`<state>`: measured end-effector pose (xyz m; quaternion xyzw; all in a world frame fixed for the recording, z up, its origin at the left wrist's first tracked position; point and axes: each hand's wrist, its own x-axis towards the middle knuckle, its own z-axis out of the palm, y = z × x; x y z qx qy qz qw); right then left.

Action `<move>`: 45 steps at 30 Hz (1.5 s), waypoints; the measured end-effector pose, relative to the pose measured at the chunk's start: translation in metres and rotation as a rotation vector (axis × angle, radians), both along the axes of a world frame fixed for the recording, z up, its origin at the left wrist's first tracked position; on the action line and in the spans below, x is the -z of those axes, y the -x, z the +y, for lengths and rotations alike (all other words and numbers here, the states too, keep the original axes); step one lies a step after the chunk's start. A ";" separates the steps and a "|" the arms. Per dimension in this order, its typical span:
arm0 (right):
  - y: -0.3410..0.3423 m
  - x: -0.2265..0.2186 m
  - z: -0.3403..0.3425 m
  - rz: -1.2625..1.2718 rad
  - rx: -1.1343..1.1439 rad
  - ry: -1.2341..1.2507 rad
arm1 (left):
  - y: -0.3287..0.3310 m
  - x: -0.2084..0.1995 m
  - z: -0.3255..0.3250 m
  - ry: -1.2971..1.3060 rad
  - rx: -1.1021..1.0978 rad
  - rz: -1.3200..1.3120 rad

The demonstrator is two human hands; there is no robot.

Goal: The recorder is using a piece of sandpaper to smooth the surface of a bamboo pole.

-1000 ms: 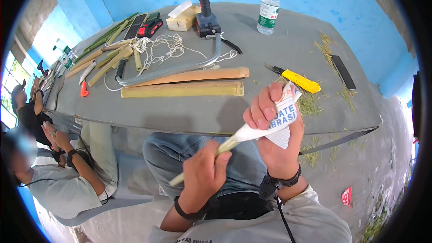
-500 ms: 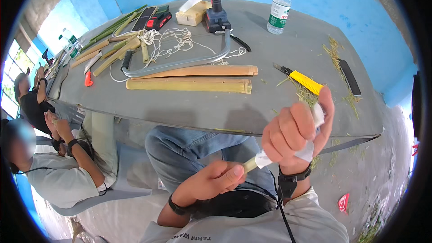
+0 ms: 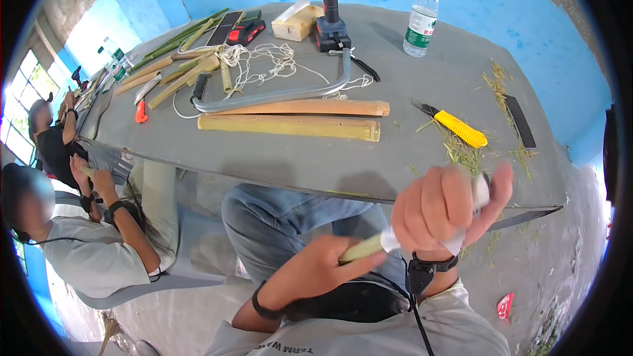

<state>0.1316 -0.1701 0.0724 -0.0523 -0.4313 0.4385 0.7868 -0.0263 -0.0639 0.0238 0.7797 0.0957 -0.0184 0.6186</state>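
Note:
My left hand (image 3: 323,267) is closed round a thin pale-green bamboo stick (image 3: 362,249) in front of my lap. My right hand (image 3: 440,207) is wrapped round a white sheet (image 3: 481,192) that covers the stick's other end. Whether the sheet is paper or cloth I cannot tell, and the fingers hide most of it. Just beyond the right hand, a yellow utility knife (image 3: 460,128) lies on the table with its blade out, beside green shavings (image 3: 463,153).
Two split bamboo pieces (image 3: 290,126) lie on the grey table (image 3: 316,161) behind a bow saw (image 3: 277,100) and tangled white string (image 3: 257,66). A cordless drill (image 3: 331,13) and a water bottle (image 3: 422,20) stand farther back. Another person (image 3: 99,244) sits at left.
My right hand has slid right along the stick with the white sheet, and more bare bamboo shows between my hands. The table scene has shifted slightly right and down in view.

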 end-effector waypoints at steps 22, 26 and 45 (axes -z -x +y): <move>0.012 -0.002 0.016 0.473 0.373 0.286 | -0.008 0.011 -0.003 -0.551 -0.496 -0.197; 0.026 0.008 0.016 0.102 0.351 0.187 | -0.018 0.037 0.010 -0.393 -0.284 -0.122; 0.049 0.019 0.016 0.015 0.487 0.158 | 0.006 0.038 0.012 -0.519 -0.527 -0.215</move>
